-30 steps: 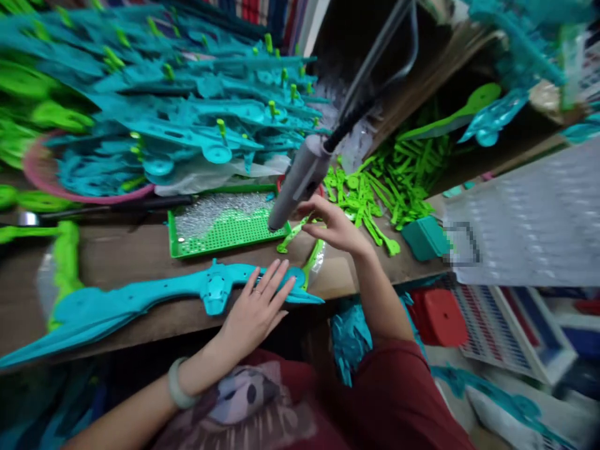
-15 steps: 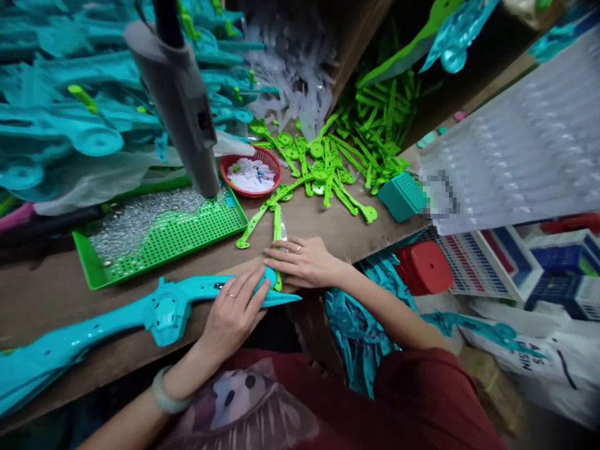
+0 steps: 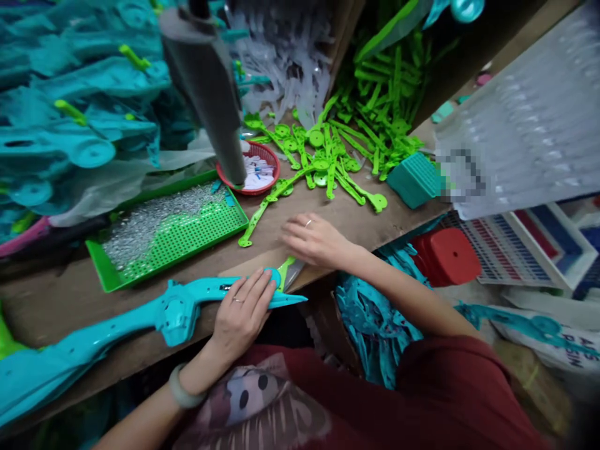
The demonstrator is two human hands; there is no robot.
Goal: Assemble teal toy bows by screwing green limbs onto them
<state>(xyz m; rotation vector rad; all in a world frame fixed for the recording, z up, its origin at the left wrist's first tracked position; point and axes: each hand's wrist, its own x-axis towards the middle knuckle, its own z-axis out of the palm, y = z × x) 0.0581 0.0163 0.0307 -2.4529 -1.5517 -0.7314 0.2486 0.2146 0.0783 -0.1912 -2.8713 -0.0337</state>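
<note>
A long teal plastic bow-shaped part (image 3: pixel 140 319) lies along the near edge of the wooden bench (image 3: pixel 337 219). My left hand (image 3: pixel 241 309) rests flat on its right end, fingers stretched out. A green plastic piece in a clear sleeve (image 3: pixel 289 275) sticks out from under that end. My right hand (image 3: pixel 314 240) hovers just above and right of it, fingers loosely curled and slightly blurred, with nothing seen in them. A grey hanging power screwdriver (image 3: pixel 210 94) points down at the bench behind.
A green perforated tray (image 3: pixel 206 231) holds small clear pieces. A red basket (image 3: pixel 272 181) sits behind it. Loose green arms (image 3: pixel 328 165) litter the bench, beside a teal block (image 3: pixel 415 180). Teal parts (image 3: pixel 70 119) are stacked at left. A red stool (image 3: pixel 445 256) stands below.
My right hand came from the screwdriver to the green piece by the teal part's end, then lifted slightly. The view swung right and down; the left hand stayed on the teal part.
</note>
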